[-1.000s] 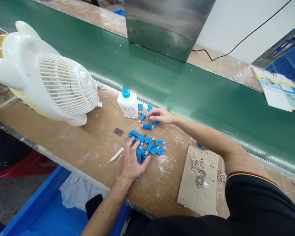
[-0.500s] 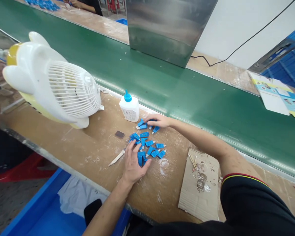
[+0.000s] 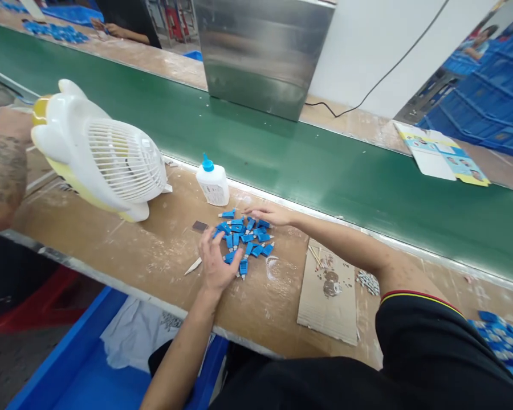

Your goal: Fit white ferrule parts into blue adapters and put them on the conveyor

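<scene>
A: Hand status?
B: Left grip open. Fingers spread and curved, thumb out to the right, forming a cup at the near-left edge of the pile of blue pieces. Nothing seen clamped in it.
A: Right grip?
B: Right grip open too. Flat, palm down, fingers stretched left along the far edge of the pile. Underside hidden, so can't confirm contact.
A: Arms?
B: Left forearm comes up from the bottom edge, angled right. Right forearm reaches across from the right, elbow near the dark sleeve.
A: So pieces are where?
B: On the bench, between the two hands, loosely bunched, pointing every which way.
A: Around them?
B: White bottle upright just beyond, blue cap. Cardboard sheet to the right. White fan left. Green belt runs behind.
</scene>
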Demonstrator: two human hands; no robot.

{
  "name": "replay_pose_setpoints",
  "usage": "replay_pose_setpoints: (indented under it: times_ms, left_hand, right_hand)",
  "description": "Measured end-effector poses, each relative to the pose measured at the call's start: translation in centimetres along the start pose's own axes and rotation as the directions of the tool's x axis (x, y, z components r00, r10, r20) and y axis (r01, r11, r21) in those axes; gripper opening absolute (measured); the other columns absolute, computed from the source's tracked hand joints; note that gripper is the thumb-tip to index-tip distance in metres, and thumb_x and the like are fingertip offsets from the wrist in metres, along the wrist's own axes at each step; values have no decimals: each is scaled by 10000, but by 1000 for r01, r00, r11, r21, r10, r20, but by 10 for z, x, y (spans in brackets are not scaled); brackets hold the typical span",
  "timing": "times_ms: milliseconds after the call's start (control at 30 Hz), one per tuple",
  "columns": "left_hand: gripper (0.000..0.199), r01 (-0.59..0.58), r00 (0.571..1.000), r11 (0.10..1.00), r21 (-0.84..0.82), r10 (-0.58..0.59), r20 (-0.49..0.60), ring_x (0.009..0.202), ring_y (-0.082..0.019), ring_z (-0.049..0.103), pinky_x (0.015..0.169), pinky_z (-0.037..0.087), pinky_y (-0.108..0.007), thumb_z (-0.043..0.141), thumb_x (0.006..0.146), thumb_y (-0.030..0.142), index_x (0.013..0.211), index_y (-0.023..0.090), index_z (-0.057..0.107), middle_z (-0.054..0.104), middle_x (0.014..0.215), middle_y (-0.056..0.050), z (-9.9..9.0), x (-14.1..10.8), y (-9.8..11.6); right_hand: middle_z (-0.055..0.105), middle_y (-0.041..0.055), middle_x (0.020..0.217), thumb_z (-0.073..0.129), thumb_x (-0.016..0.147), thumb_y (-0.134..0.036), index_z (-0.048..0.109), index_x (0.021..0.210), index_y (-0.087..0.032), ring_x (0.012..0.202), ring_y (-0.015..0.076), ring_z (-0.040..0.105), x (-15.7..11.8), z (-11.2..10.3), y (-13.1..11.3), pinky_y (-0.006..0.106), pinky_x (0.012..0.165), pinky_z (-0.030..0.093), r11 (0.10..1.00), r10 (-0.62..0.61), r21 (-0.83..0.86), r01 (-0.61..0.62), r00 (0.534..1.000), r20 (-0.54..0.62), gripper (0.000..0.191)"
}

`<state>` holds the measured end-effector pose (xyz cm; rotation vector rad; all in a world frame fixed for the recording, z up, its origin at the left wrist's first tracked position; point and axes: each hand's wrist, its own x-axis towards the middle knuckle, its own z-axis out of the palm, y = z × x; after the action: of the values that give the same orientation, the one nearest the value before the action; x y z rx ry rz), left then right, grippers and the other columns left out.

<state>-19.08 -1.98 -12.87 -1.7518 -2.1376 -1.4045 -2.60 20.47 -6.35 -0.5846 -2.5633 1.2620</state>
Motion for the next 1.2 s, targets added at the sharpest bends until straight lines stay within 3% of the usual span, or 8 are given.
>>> replay_pose_setpoints:
  times_ms: [133, 200, 267, 400, 500, 667, 967, 1200]
  left_hand:
    - [566, 44, 997, 998, 41, -47, 68, 1520, -461, 396, 1294, 286, -675, 653, 904, 503, 1330, 135, 602, 499, 1498, -279, -10, 31, -7]
    - [619, 34, 982, 998, 53, -43, 185, 1521, -475, 394, 1292, 294, -675, 635, 900, 510, 1369, 108, 606, 486, 1531, -296, -10, 50, -7]
    - [647, 21, 952, 996, 89, -47, 301, 1507, -483, 421, 1275, 313, -686, 616, 903, 503, 1413, 105, 604, 495, 1556, -296, -7, 66, -3]
    - [685, -30, 874, 971, 237, -89, 477, 1540, -504, 400, 1253, 336, -709, 530, 959, 532, 1504, 121, 580, 446, 1647, -286, 0, 86, 11]
    - [709, -52, 828, 943, 330, -144, 542, 1521, -517, 433, 1232, 378, -702, 459, 998, 569, 1545, 129, 560, 436, 1664, -281, 4, 93, 17]
    - [655, -101, 804, 938, 332, -119, 583, 1390, -503, 561, 1165, 475, -639, 434, 1005, 567, 1456, 154, 666, 584, 1488, -268, 6, 95, 16]
    - [529, -90, 827, 949, 304, -99, 553, 1323, -369, 622, 1168, 487, -482, 501, 1004, 489, 1404, 219, 718, 652, 1383, -167, 9, 73, 27]
    - [519, -78, 847, 961, 265, -77, 527, 1356, -339, 623, 1177, 484, -478, 536, 1022, 447, 1480, 235, 656, 678, 1436, -130, 17, 61, 32]
  right_hand:
    - [671, 119, 1531, 384, 1036, -776, 717, 1350, -220, 1413, 272, 626, -60, -62, -13, 480, 1185, 538, 998, 66, 36, -59, 970, -235, 720]
    - [706, 94, 1466, 445, 1015, -780, 730, 1306, -251, 1333, 250, 670, -110, -94, -21, 433, 1098, 587, 994, 93, 95, -57, 896, -434, 668]
    - [753, 77, 1351, 526, 994, -757, 752, 1238, -267, 1217, 225, 722, -166, -117, -26, 372, 984, 615, 989, 133, 129, -68, 784, -607, 593]
    - [794, 83, 1188, 573, 1000, -641, 780, 1127, -240, 1047, 206, 752, -260, -134, -19, 335, 839, 609, 953, 256, 94, -289, 594, -762, 469]
    - [814, 88, 1029, 638, 971, -474, 802, 1020, -206, 936, 216, 735, -297, -129, 1, 386, 853, 609, 875, 348, 58, -481, 540, -767, 319]
    - [827, 99, 1042, 656, 906, -236, 823, 962, -203, 963, 238, 730, -310, -113, 32, 456, 982, 591, 813, 388, -2, -583, 544, -744, 178]
    - [782, 169, 1237, 552, 868, -187, 809, 1150, -163, 1125, 305, 710, -287, -111, 90, 520, 1118, 539, 723, 396, -120, -680, 550, -735, 382]
    - [728, 205, 1366, 512, 874, -190, 775, 1283, -161, 1312, 372, 631, -279, -93, 116, 579, 1185, 478, 659, 421, -154, -736, 531, -735, 486]
